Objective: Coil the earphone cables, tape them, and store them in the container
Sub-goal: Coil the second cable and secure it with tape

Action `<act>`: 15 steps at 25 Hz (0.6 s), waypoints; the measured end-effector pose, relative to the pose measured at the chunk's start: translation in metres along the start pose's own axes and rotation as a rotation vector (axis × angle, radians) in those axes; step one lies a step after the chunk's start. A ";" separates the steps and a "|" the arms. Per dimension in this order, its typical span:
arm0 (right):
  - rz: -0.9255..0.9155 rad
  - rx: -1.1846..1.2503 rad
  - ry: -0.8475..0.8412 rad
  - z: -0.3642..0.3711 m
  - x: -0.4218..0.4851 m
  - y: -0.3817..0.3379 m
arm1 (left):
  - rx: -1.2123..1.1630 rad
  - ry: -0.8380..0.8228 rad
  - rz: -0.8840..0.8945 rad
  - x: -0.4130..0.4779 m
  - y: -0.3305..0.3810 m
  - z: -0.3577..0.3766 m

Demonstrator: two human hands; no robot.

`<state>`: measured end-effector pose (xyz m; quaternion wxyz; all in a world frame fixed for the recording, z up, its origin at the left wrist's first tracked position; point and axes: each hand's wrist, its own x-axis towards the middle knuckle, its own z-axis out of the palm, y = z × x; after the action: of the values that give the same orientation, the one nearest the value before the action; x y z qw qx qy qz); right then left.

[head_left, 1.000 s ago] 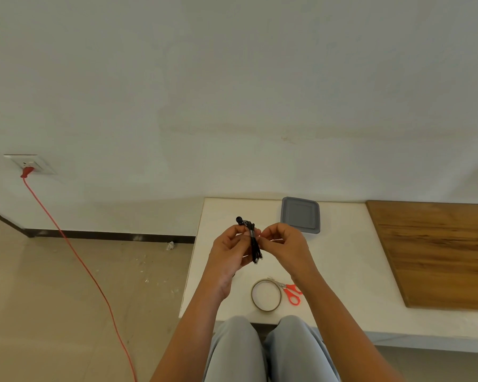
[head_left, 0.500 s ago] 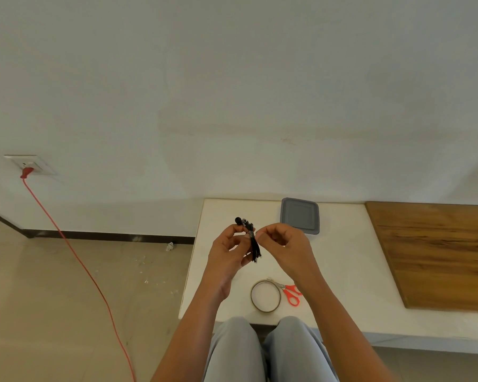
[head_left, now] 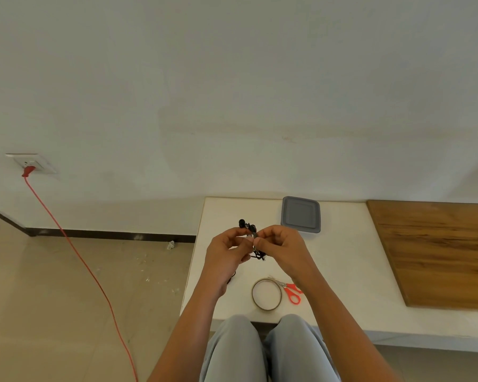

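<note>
A small black bundle of coiled earphone cable (head_left: 255, 238) is held up above the white table (head_left: 342, 260), between both hands. My left hand (head_left: 228, 250) grips it from the left and my right hand (head_left: 280, 248) pinches it from the right, fingers curled. An earbud sticks out at the bundle's top left. A roll of clear tape (head_left: 267, 294) lies flat near the table's front edge, with red-handled scissors (head_left: 289, 290) touching its right side. The grey container (head_left: 301, 214), its lid on, sits at the back of the table.
A brown wooden board (head_left: 436, 252) covers the table's right part. A red cord (head_left: 75, 252) runs from a wall socket (head_left: 33, 163) down across the tiled floor on the left. My knees (head_left: 262, 348) are under the table's front edge.
The hands have drawn slightly closer together around the bundle, and the bundle looks shorter and more bunched than a second ago.
</note>
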<state>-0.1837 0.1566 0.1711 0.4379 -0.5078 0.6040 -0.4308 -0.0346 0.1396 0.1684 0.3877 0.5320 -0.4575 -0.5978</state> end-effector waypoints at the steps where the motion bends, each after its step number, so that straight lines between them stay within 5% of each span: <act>1: -0.005 -0.003 -0.006 0.000 0.000 0.001 | -0.027 -0.007 -0.033 0.001 0.000 0.000; 15: -0.403 -0.348 0.107 -0.001 -0.001 0.022 | -0.253 0.049 -0.280 0.004 -0.002 0.006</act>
<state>-0.1898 0.1603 0.1503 0.2168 -0.6620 0.5780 -0.4252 -0.0414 0.1376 0.1653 0.3756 0.5520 -0.2902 -0.6855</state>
